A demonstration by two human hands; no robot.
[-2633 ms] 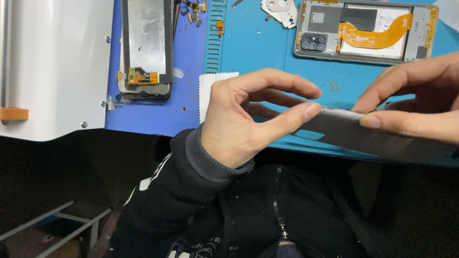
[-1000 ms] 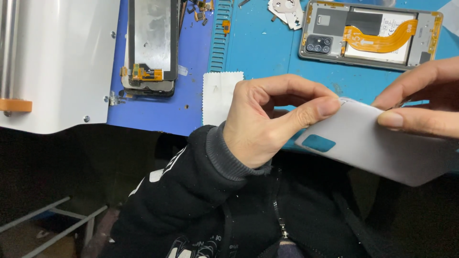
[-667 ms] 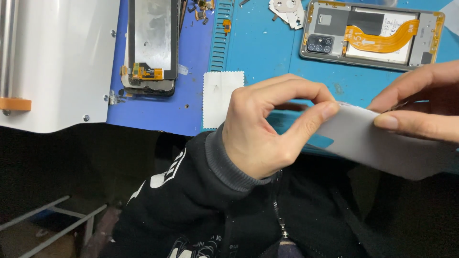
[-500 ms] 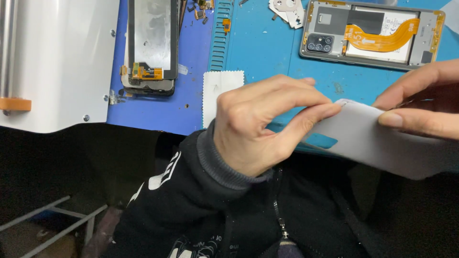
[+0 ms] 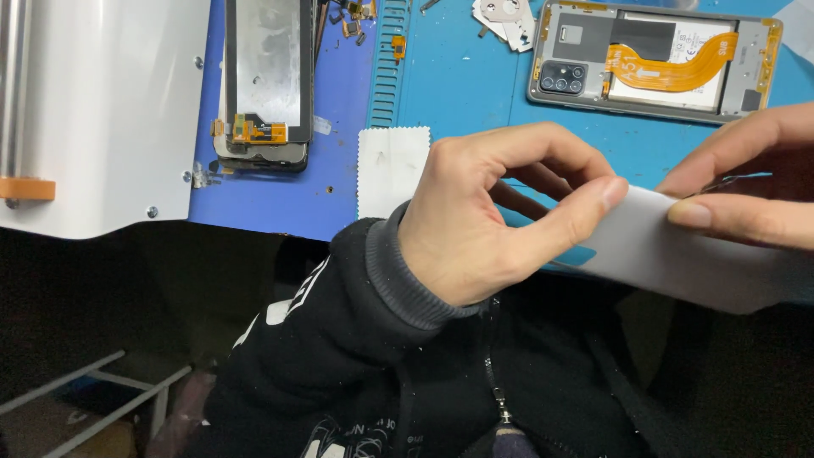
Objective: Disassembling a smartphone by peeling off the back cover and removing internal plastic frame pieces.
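I see the left hand [image 5: 475, 220] and right hand [image 5: 746, 195] both pinched shut on the white back cover [image 5: 678, 254], held above the bench [image 5: 475, 85] edge (over lap). Risk: uneven pull flexes or drops it.

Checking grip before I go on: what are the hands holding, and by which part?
Both hands hold the white phone back cover: the left hand pinches its left end between thumb and fingers, the right hand grips its upper edge further right.
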